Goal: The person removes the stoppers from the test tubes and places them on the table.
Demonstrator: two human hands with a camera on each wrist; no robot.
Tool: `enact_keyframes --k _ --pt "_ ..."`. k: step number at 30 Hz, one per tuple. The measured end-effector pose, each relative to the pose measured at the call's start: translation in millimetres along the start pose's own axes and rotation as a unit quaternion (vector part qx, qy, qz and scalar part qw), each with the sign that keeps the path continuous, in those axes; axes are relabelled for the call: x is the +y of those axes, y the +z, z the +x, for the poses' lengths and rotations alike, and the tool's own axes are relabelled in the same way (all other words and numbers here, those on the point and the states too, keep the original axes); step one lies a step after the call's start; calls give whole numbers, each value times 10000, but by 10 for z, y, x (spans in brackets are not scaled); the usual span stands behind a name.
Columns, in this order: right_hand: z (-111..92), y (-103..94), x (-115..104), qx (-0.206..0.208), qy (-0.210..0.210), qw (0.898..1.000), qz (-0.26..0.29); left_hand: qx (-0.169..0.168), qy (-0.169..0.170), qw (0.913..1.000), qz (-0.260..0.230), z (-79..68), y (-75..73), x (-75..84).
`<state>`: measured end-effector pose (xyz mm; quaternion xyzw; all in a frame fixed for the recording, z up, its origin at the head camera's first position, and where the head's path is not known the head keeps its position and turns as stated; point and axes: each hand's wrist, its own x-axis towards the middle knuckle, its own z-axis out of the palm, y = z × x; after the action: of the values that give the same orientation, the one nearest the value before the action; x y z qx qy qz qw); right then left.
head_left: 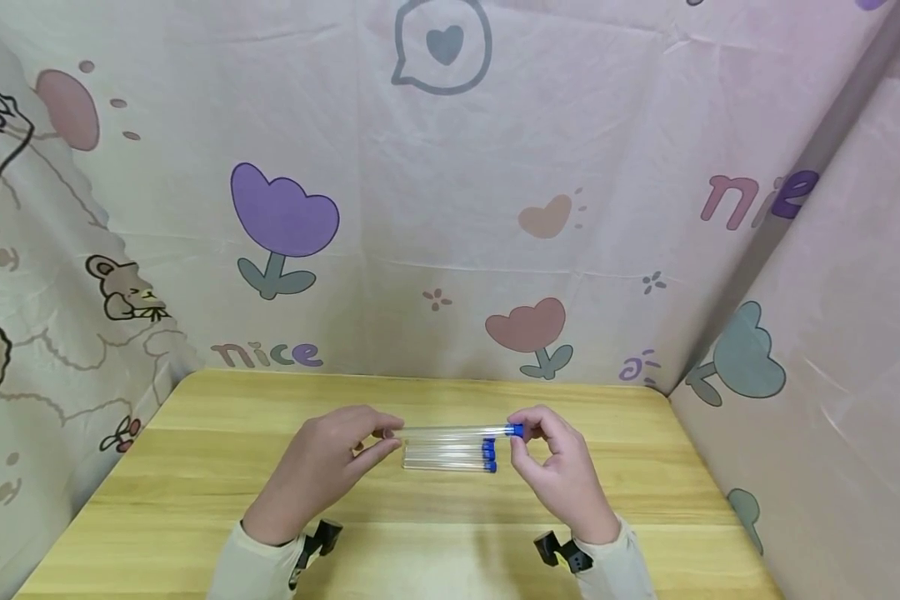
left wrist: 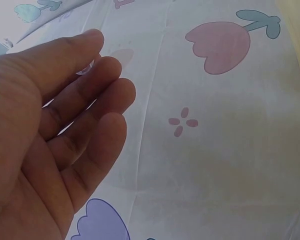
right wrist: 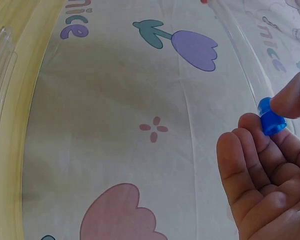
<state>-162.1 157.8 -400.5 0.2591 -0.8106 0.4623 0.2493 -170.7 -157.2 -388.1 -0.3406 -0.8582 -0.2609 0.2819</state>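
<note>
A clear test tube [head_left: 450, 432] with a blue cap [right wrist: 272, 119] is held level above the table between my two hands. My left hand [head_left: 333, 457] pinches its uncapped end between thumb and fingertips. At the other end, my right hand [head_left: 558, 471] grips the blue cap between thumb and fingers. Just below, several more clear test tubes [head_left: 446, 457] lie side by side on the table, their blue caps pointing right. In the left wrist view, the fingers of the left hand [left wrist: 65, 115] hide most of the tube's end.
The wooden table [head_left: 195, 492] carries the row of tubes near its middle. A printed cloth [head_left: 420, 208] hangs behind the table and along both sides. Small black cameras are strapped to both wrists.
</note>
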Motion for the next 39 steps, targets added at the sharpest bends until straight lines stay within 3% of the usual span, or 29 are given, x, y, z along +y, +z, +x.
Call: enact_keyframes --k 13,39 --pt "-10 22 4 -114 117 9999 13 11 -10 10000 5 -14 -8 13" --pt "-12 66 35 42 -460 9976 -508 14 32 10000 -9 -24 12 8"
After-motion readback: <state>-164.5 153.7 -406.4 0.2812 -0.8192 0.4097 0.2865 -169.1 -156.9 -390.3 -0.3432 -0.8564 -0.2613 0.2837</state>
